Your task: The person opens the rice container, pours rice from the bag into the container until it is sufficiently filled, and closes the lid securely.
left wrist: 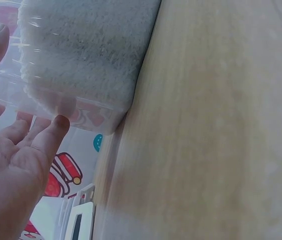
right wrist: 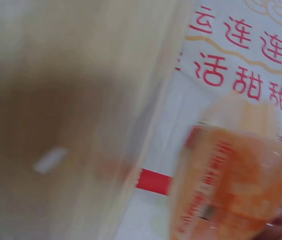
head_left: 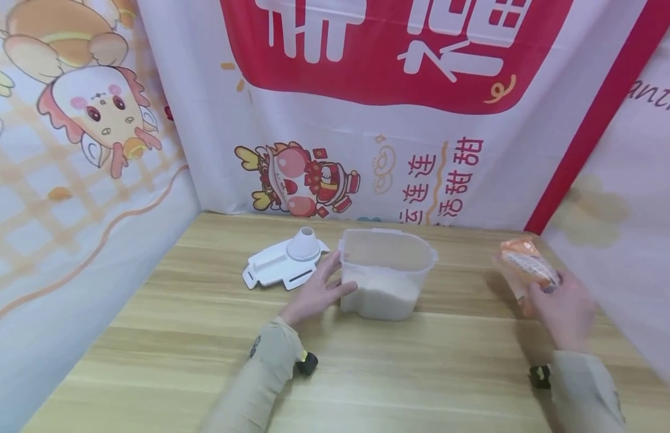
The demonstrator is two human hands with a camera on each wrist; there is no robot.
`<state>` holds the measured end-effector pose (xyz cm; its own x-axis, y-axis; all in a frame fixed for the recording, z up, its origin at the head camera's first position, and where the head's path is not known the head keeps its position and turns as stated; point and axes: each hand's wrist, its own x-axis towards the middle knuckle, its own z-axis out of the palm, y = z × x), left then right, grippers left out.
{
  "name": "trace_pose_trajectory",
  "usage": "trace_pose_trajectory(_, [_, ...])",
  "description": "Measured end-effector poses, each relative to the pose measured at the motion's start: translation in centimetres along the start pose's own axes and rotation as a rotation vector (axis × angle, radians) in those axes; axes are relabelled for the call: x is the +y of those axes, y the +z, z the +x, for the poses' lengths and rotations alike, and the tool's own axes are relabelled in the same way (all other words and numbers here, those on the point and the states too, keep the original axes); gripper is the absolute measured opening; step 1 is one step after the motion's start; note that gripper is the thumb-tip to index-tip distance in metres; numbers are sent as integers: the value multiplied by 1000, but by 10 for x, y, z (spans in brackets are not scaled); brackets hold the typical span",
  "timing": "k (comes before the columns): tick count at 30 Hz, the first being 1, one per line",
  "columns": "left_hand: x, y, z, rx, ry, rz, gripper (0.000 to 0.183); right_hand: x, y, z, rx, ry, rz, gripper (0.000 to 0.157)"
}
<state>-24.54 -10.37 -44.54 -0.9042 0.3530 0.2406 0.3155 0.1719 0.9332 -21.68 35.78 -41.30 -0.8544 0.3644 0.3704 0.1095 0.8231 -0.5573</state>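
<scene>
A translucent plastic bin (head_left: 386,282) partly filled with white rice (left wrist: 86,55) stands upright on the table. My left hand (head_left: 320,291) is at the bin's left side. Its thumb lies across the front, and the loosely bent fingers touch the side wall; the palm stays apart from the bin, as the left wrist view shows. At the table's right side, my right hand (head_left: 565,310) grips an orange plastic packet (head_left: 530,264) with a printed label. In the right wrist view the packet (right wrist: 236,185) is blurred, and only parts of the fingers show at the right edge.
A white plastic lid (head_left: 272,264) with a cone-shaped spout (head_left: 304,243) lies left of the bin, close to the left hand. Printed cloth (head_left: 205,120) hangs along the back and both sides of the wooden table (head_left: 394,379).
</scene>
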Motion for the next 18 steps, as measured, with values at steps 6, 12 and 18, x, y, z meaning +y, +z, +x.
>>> trace_pose_trajectory(6, [1,2,2,-1,-5,-24,82,4,-10,0,-44,-32,-35,53])
trace_pose_trajectory(12, [16,-3,-3,-31,-50,-27,82,4,-10,0,-79,-49,-30,45])
trace_pose_trajectory(18, [32,-1,-8,-47,-58,-41,82,6,-9,6,-151,-16,-79,51])
